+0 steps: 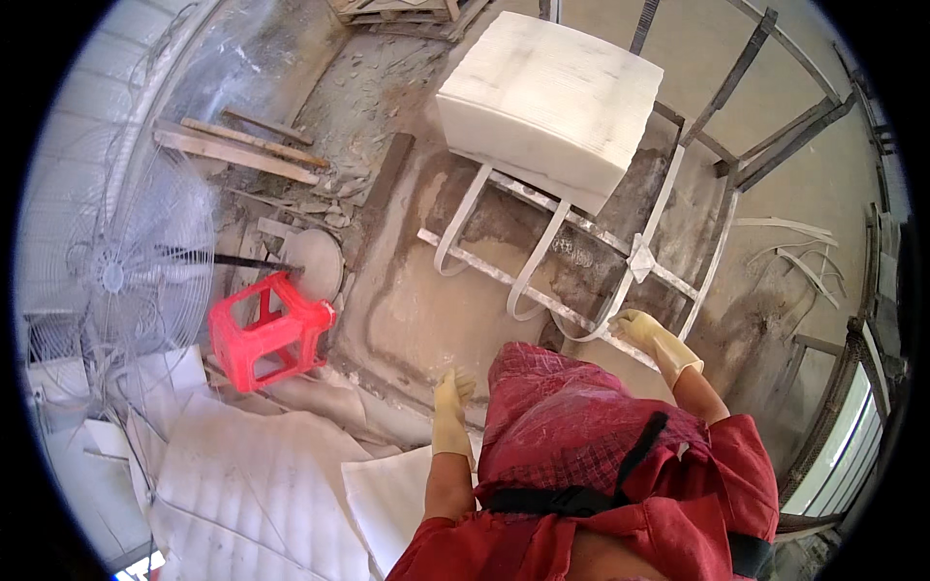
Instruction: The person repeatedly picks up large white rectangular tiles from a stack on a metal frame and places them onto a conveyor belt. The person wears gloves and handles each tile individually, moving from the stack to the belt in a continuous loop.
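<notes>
1. Bearing a large white block [552, 97], the low metal frame [484, 267] stands ahead of the wearer. The block sits over its far part, squared off roughly with the bars, probably to spread the load and keep the underside off the dusty floor [441, 315].
2. Right hand [637, 331], gloved, at the frame's near rail; fingers bent a little and only partly open. Looks like contact, perhaps a steadying touch, but whether they close around the bar cannot be told.
3. Left hand [453, 389], gloved too, hangs beside the wearer's clothing; fingers loosely extended, nothing visible in them. Probably idle. Gloves likely worn against dust and rough edges.
4. Curved straps [539, 254] loop from under the block toward the near rail; perhaps bracing. Their far ends are hard to trace.
5. Red stool [266, 334] off to the left, well apart from the frame, near a fan [112, 277]; the fan presumably placed for air.
6. Hidden: the block's underside and far side. Fine lines run along its top; solid piece or stacked sheets, cannot tell.
7. Pale sheets [252, 474] lower left, partly cut off by the dark rim; what lies beneath is unseen.
</notes>
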Available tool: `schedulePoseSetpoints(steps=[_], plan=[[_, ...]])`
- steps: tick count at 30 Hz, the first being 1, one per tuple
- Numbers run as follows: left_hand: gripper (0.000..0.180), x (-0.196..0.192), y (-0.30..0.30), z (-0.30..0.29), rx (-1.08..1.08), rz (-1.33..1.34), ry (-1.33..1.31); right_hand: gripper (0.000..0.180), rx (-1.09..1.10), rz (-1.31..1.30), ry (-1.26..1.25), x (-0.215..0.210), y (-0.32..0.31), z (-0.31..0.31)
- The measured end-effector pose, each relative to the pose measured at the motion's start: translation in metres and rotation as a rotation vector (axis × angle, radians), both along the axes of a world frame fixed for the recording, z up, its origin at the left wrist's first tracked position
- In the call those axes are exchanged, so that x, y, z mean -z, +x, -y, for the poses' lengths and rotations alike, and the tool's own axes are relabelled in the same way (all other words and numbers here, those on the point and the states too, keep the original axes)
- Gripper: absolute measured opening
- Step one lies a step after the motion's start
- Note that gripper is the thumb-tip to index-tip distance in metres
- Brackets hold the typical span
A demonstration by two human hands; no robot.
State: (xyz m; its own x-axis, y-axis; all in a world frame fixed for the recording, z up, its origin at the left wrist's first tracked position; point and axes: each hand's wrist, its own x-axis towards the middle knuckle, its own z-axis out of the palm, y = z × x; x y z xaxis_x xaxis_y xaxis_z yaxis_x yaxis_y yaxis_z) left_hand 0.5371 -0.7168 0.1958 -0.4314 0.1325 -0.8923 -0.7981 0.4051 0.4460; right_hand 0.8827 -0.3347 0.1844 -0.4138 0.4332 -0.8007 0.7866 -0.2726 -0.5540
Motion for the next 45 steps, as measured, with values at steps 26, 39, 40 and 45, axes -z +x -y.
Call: schedulePoseSetpoints(steps=[26, 39, 40, 45], plan=[[0.054, 0.157, -0.472, -0.611, 0.563, -0.536, 0.149, 0.053, 0.565, 0.338, 0.192, 0.076, -0.237, -0.19], [0.074, 0.184, -0.48, -0.715, 0.508, -0.674, 0.207, 0.054, 0.81, 0.496, 0.46, 0.13, -0.251, -0.343], [0.074, 0.187, -0.482, -0.711, 0.491, -0.692, 0.209, 0.052, 0.827, 0.478, 0.478, 0.122, -0.256, -0.342], [0.063, 0.179, -0.472, -0.684, 0.522, -0.684, 0.254, 0.035, 1.067, 0.248, 0.504, 0.125, -0.25, -0.306]])
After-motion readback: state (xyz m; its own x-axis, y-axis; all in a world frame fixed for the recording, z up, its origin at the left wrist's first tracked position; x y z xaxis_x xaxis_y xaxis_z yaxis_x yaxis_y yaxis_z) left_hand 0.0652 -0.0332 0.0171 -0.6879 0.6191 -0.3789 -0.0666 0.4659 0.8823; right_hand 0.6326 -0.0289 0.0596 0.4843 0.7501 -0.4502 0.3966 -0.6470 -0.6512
